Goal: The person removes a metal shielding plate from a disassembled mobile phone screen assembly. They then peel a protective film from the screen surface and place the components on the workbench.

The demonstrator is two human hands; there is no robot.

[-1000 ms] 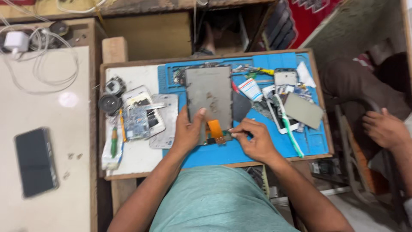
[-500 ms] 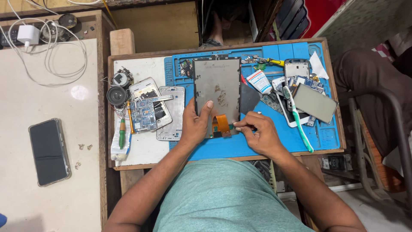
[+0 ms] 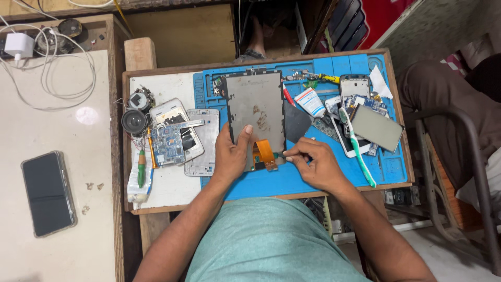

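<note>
Risk of tearing orange flex ribbon [image 3: 264, 152]: left hand [image 3: 232, 156] pressed flat on grey tablet panel [image 3: 255, 112], right hand [image 3: 315, 166] pinched on thin tool.

A small wooden tabletop [image 3: 156, 209] with a raised rim is seen from above, most of it covered by a blue work mat [image 3: 334, 177]. To its left a pale, glossy counter [image 3: 62, 125] is set, on which a bright spot of overhead light is reflected. A dark metal-framed chair [image 3: 469, 156] is placed at the right, over a light floor [image 3: 443, 245]. Beyond the tabletop a shadowed opening [image 3: 266, 26] and a brown panel [image 3: 182, 34] are seen.
</note>
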